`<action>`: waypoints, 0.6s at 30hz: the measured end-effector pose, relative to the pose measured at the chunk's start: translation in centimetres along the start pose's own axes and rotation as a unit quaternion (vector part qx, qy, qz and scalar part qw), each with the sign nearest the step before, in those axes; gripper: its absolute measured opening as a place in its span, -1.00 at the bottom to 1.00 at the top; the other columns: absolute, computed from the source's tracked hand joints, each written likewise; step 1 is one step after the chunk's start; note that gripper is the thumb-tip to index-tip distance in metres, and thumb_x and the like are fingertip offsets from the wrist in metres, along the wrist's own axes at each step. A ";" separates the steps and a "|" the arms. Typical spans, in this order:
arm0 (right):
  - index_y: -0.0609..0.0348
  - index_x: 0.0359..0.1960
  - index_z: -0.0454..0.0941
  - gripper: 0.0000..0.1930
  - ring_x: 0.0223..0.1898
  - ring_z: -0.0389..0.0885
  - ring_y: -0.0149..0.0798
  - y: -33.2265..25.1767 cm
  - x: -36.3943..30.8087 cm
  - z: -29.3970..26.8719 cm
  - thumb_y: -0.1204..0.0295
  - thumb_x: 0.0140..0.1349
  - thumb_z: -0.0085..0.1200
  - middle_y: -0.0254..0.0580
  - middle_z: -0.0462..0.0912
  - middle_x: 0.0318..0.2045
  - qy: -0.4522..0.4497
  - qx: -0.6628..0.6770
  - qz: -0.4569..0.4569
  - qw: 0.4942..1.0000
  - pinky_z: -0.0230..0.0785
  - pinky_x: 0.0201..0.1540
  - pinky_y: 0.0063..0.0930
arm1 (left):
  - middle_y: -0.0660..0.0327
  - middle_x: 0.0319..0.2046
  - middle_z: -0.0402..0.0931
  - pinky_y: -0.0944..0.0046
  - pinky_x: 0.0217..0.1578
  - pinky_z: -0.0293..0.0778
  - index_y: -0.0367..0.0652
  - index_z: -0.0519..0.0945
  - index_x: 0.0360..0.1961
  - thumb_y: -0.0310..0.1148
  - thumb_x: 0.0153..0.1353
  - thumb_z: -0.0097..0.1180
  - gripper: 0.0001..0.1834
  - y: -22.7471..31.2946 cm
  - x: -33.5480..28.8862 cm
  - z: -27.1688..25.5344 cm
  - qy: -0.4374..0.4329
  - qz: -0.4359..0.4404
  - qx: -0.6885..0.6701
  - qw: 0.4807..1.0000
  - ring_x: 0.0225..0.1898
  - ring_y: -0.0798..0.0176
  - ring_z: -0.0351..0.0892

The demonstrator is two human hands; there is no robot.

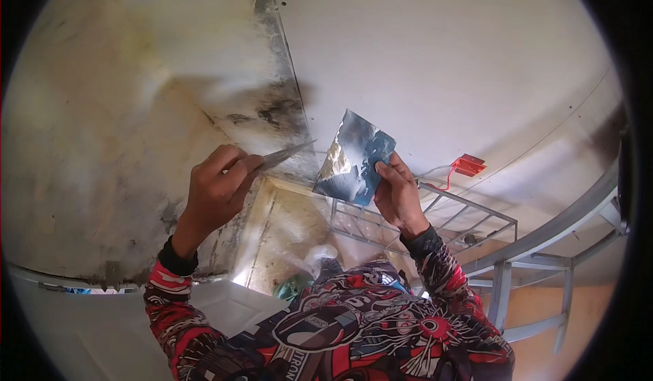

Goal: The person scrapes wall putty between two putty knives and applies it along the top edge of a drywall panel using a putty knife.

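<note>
Left hand (pixel 216 189) fingers pinch a thin blade (pixel 286 154) beside the dark, stained wall corner (pixel 279 112); right hand (pixel 398 197) fingers grip a smeared scraper (pixel 355 160) near that corner. Patching seems barely begun.

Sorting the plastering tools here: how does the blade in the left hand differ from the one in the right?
The narrow knife in the left hand tapers to a point and is seen edge-on; the wide blade in the right hand is broad, squarish, and faces the camera, smeared blue-grey. Both are metal and raised toward the stained ceiling.
</note>
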State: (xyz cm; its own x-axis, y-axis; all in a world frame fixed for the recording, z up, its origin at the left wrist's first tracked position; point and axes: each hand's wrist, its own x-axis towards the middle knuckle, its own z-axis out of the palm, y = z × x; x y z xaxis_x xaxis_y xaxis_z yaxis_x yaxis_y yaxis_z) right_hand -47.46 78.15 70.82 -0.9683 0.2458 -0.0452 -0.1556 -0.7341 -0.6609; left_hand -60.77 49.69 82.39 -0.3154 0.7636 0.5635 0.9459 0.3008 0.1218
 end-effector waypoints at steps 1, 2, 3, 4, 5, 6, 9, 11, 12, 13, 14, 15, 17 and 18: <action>0.18 0.10 0.46 -0.71 -0.25 0.67 -0.36 -0.2 0.1 0.4 0.61 0.40 -0.16 -0.25 0.66 -0.12 -0.004 0.000 0.003 1.000 0.56 -0.31 -0.48 | 0.11 -0.36 0.49 0.18 -0.45 0.51 -0.27 0.67 -0.21 -0.62 0.00 0.29 -0.74 0.1 0.1 -0.3 0.001 -0.003 0.003 1.000 -0.42 0.11 0.59; 0.18 0.10 0.46 -0.70 -0.26 0.67 -0.38 -0.4 0.1 0.8 0.62 0.38 -0.14 -0.25 0.66 -0.12 -0.020 0.007 0.009 1.000 0.55 -0.34 -0.49 | 0.13 -0.35 0.49 0.19 -0.46 0.51 -0.27 0.67 -0.21 -0.61 -0.03 0.31 -0.72 0.3 0.0 -0.5 0.007 0.007 0.013 1.000 -0.43 0.12 0.59; 0.18 0.10 0.45 -0.70 -0.28 0.67 -0.40 -0.5 0.1 1.0 0.62 0.37 -0.12 -0.26 0.66 -0.13 -0.036 0.015 0.016 0.999 0.54 -0.36 -0.51 | 0.14 -0.34 0.49 0.19 -0.47 0.51 -0.26 0.67 -0.21 -0.61 -0.07 0.32 -0.69 0.5 0.0 -0.6 0.012 0.016 0.024 1.000 -0.43 0.13 0.58; 0.18 0.10 0.45 -0.70 -0.28 0.67 -0.40 -0.5 0.2 1.0 0.62 0.37 -0.12 -0.26 0.66 -0.13 -0.040 0.015 0.021 0.999 0.54 -0.36 -0.51 | 0.14 -0.34 0.49 0.19 -0.47 0.51 -0.26 0.67 -0.21 -0.61 -0.07 0.32 -0.69 0.8 0.1 -0.9 0.012 0.011 0.027 0.999 -0.43 0.13 0.58; 0.17 0.11 0.45 -0.68 -0.26 0.67 -0.40 -0.7 0.5 1.0 0.62 0.35 -0.10 -0.25 0.66 -0.12 -0.064 0.007 0.016 0.998 0.54 -0.35 -0.50 | 0.16 -0.35 0.49 0.19 -0.48 0.51 -0.26 0.67 -0.21 -0.61 -0.08 0.32 -0.68 1.0 0.4 -1.2 0.004 0.007 0.020 1.000 -0.43 0.13 0.58; 0.16 0.12 0.44 -0.67 -0.25 0.67 -0.40 -0.9 0.6 0.9 0.63 0.33 -0.08 -0.25 0.66 -0.11 -0.089 -0.001 0.011 0.996 0.54 -0.35 -0.49 | 0.18 -0.36 0.49 0.18 -0.48 0.51 -0.26 0.67 -0.21 -0.61 -0.10 0.32 -0.67 1.4 0.6 -1.6 -0.004 0.003 0.013 1.000 -0.43 0.13 0.57; 0.15 0.15 0.42 -0.64 -0.19 0.67 -0.37 -1.7 0.7 0.6 0.63 0.32 -0.06 -0.24 0.63 -0.07 -0.106 -0.007 -0.006 0.994 0.58 -0.26 -0.44 | 0.22 -0.37 0.51 0.19 -0.49 0.50 -0.24 0.67 -0.23 -0.60 -0.14 0.32 -0.67 3.2 1.7 -2.4 -0.026 0.021 0.034 0.999 -0.42 0.14 0.56; 0.13 0.18 0.41 -0.60 -0.24 0.67 -0.42 -2.4 0.6 1.2 0.66 0.31 -0.07 -0.28 0.63 -0.10 -0.085 -0.007 -0.005 0.996 0.59 -0.30 -0.51 | 0.23 -0.37 0.51 0.20 -0.50 0.49 -0.22 0.67 -0.24 -0.58 -0.16 0.32 -0.66 4.6 2.5 -2.6 -0.033 0.036 0.066 0.997 -0.42 0.15 0.55; 0.12 0.21 0.39 -0.56 -0.29 0.68 -0.47 -2.8 0.5 1.1 0.68 0.30 -0.08 -0.32 0.63 -0.13 -0.060 -0.008 -0.005 0.998 0.60 -0.34 -0.58 | 0.24 -0.37 0.52 0.21 -0.50 0.49 -0.20 0.67 -0.26 -0.56 -0.18 0.32 -0.65 5.3 2.7 -2.4 -0.041 0.054 0.094 0.993 -0.42 0.17 0.55; 0.12 0.21 0.39 -0.56 -0.29 0.68 -0.47 -2.9 0.6 0.3 0.68 0.30 -0.08 -0.32 0.63 -0.13 -0.062 -0.008 -0.001 0.998 0.60 -0.34 -0.58 | 0.24 -0.37 0.52 0.21 -0.50 0.49 -0.20 0.67 -0.26 -0.56 -0.18 0.32 -0.65 5.7 2.9 -2.0 -0.042 0.049 0.095 0.993 -0.42 0.17 0.55; 0.15 0.20 0.38 -0.59 -0.17 0.66 -0.39 -3.1 0.8 -0.5 0.66 0.32 -0.07 -0.26 0.61 -0.07 -0.092 0.002 0.001 0.996 0.62 -0.19 -0.44 | 0.26 -0.36 0.52 0.22 -0.51 0.47 -0.18 0.66 -0.26 -0.55 -0.20 0.33 -0.65 6.1 3.2 -1.8 -0.034 0.051 0.107 0.992 -0.42 0.18 0.54; 0.18 0.19 0.38 -0.61 -0.04 0.65 -0.31 -3.3 0.8 -1.1 0.65 0.33 -0.05 -0.21 0.59 0.00 -0.120 0.012 0.004 0.993 0.63 -0.03 -0.31 | 0.27 -0.35 0.53 0.23 -0.52 0.46 -0.16 0.66 -0.27 -0.53 -0.21 0.33 -0.65 6.5 3.5 -1.6 -0.026 0.053 0.117 0.991 -0.42 0.20 0.53; 0.19 0.21 0.37 -0.59 -0.02 0.65 -0.31 -4.0 0.9 -1.7 0.66 0.33 -0.06 -0.19 0.59 0.01 -0.142 0.013 0.013 0.990 0.63 -0.02 -0.31 | 0.28 -0.35 0.52 0.23 -0.53 0.45 -0.16 0.65 -0.27 -0.52 -0.21 0.32 -0.65 7.0 4.0 -0.9 -0.024 0.055 0.127 0.990 -0.42 0.20 0.51; 0.19 0.23 0.35 -0.57 -0.01 0.64 -0.30 -4.2 1.0 -1.9 0.67 0.33 -0.07 -0.18 0.59 0.03 -0.160 0.014 0.018 0.987 0.63 -0.01 -0.32 | 0.29 -0.36 0.50 0.24 -0.53 0.45 -0.16 0.64 -0.28 -0.52 -0.21 0.31 -0.66 7.1 4.2 -0.6 -0.021 0.060 0.134 0.989 -0.43 0.20 0.49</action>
State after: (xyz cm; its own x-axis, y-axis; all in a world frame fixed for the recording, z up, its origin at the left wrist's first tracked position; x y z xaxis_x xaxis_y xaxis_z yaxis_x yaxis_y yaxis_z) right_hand -47.38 82.69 72.14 -0.9847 0.0104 0.1741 -0.1216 -0.7566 -0.6424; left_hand -55.28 54.64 86.13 -0.2095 0.8247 0.5253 0.9244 0.3422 -0.1686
